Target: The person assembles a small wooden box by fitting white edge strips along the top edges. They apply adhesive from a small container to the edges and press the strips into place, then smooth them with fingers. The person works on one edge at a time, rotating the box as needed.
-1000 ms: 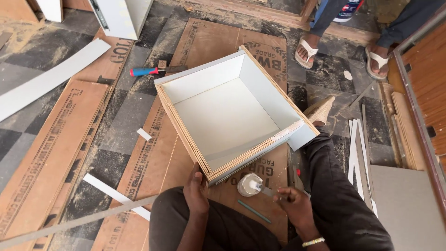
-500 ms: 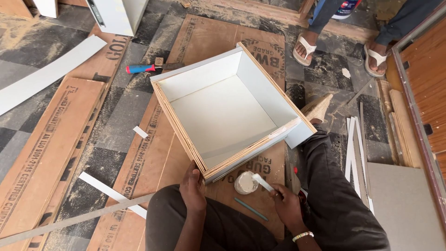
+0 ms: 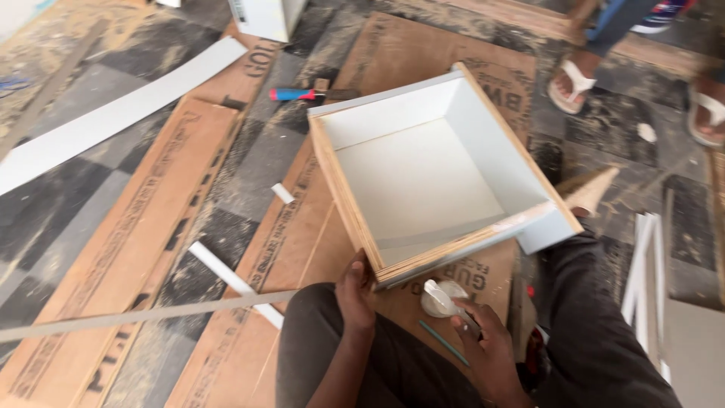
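A person sits on the floor (image 3: 226,177) at the bottom of the frame, knees apart, looking down at an open white box (image 3: 434,174) with raw plywood edges that fills the centre. The box lies on flattened cardboard (image 3: 151,227) spread over the dark patterned floor, its open side facing up and its near corner tipped toward the person.

The left hand (image 3: 356,285), at lower centre, is clamped on the near plywood edge of the box at its lower left corner, fingers wrapped over the rim. The right hand (image 3: 479,332), just right of it and lower, is closed on a small white stick (image 3: 440,295) whose tip rests in a small white tub (image 3: 444,299) sitting on the cardboard just below the box's near edge. The two hands are apart, with the tub between them. A thin greenish rod (image 3: 444,344) lies on the cardboard beside the right hand.

In the upper centre a tool with a red and blue handle (image 3: 298,94) lies on the floor beyond the box. A long white strip (image 3: 113,121) runs across the upper left, and shorter white strips (image 3: 226,276) lie at left centre. At the upper right another person's feet in white sandals (image 3: 570,79) stand near the box's far corner.
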